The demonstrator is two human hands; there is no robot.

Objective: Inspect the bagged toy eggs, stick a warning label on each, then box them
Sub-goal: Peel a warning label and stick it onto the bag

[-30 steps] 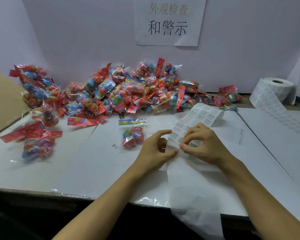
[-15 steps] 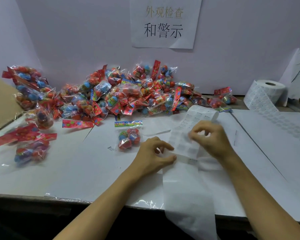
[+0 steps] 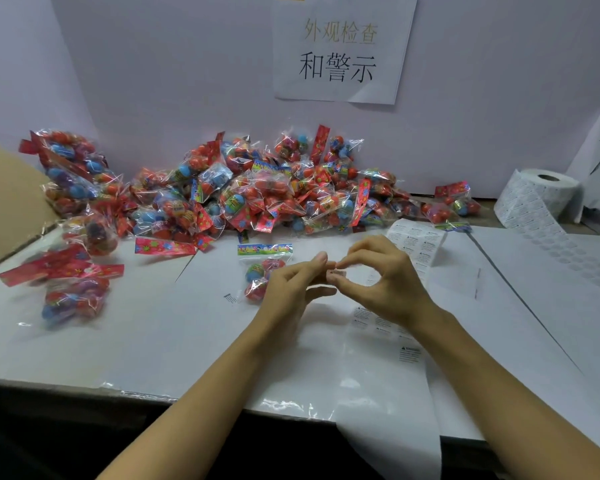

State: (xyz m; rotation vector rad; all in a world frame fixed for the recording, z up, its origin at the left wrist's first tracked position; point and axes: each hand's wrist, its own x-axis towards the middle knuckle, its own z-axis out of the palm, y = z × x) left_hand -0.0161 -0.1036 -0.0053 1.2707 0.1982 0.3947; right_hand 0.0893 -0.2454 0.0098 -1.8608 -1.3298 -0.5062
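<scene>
At frame centre, my right hand (image 3: 385, 282) pinches a small label (image 3: 338, 273); my left hand (image 3: 293, 289) pinches it too, beside a bag of eggs (image 3: 262, 271).

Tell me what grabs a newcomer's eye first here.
The heap of bagged eggs along the back wall stands out first, bright red and blue. Above it hangs a paper sign with Chinese characters. In front, the left hand and right hand meet over a small label.

Left hand (image 3: 293, 289): bare, no glove, ring or watch
Right hand (image 3: 383, 282): bare, no glove or jewellery
Forearms: both bare to the frame's lower edge, no sleeve showing
Nails: short, unpainted
</scene>
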